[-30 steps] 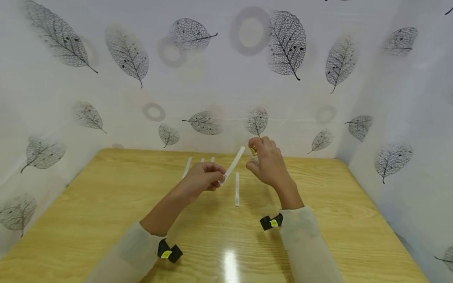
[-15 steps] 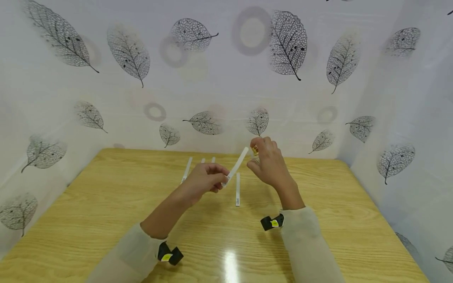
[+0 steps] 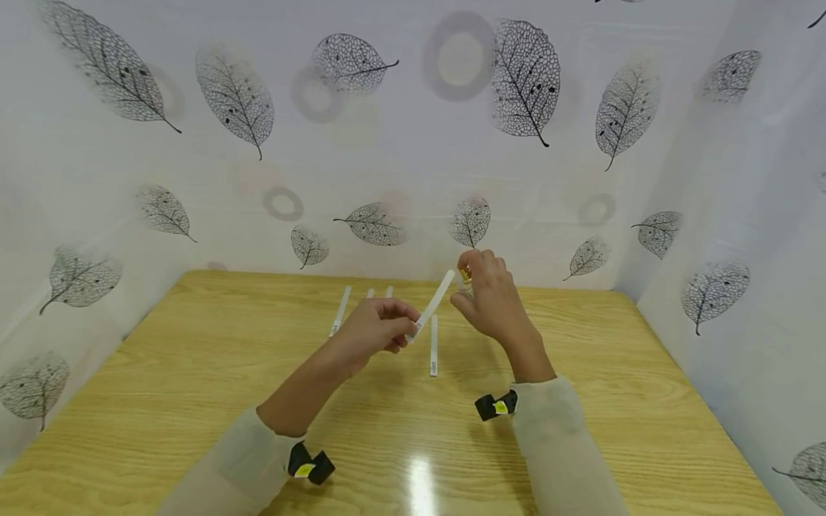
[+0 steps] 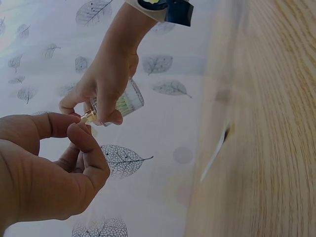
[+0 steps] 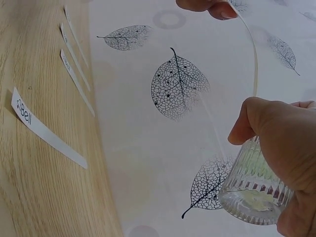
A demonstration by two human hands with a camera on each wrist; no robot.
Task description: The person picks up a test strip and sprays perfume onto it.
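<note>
Strip of slim white paper (image 3: 435, 304) is raised above the pale yellow wood-grain table (image 3: 161, 387), its lower end pinched by the bare left hand (image 3: 373, 326), thumb and forefinger meeting on it with no gap. In the head view its long axis runs from that grip toward 1 o'clock. The right hand (image 3: 493, 295) is nearer the free end: it lies between 2 and 3 o'clock from the left, curled snugly round a clear ribbed-glass bottle (image 5: 254, 180) with a shiny gold-coloured top (image 4: 89, 116). That top sits just beside the free end, at about 3 o'clock from it; whether they touch I cannot tell. The held strip looks thin and plain, bowed along its length in the right wrist view. Another white paper strip (image 3: 434, 345), printed in black at its near end, lies between 3 and 4 o'clock from the left hand; three more strips (image 3: 341, 309) rest from 10 round to 1 o'clock.
</note>
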